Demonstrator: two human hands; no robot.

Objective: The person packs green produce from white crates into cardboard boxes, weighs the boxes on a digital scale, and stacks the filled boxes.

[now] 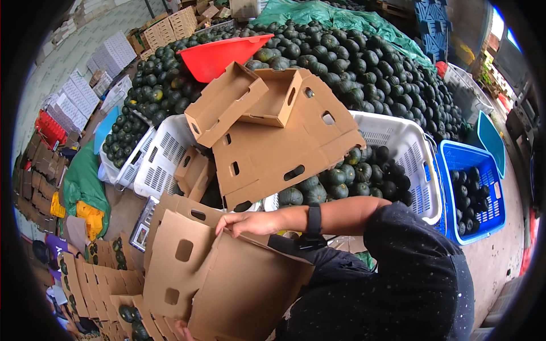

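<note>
A partly folded brown cardboard box with bent panels and oval cut-out holes is held in front of me. My right hand grips its upper edge, fingers curled over the board; a dark band circles that wrist. At the lower edge of the picture, my left hand pinches the box's bottom side; most of that hand is hidden. Just beyond lies a flat cardboard sheet across the crates. Two folded cardboard trays, one long and one shorter, rest on the sheet.
White crates and a blue crate hold dark green pumpkins. A large pumpkin heap rises behind, with a red scoop-shaped tub on it. Filled cartons stand at lower left beside another person.
</note>
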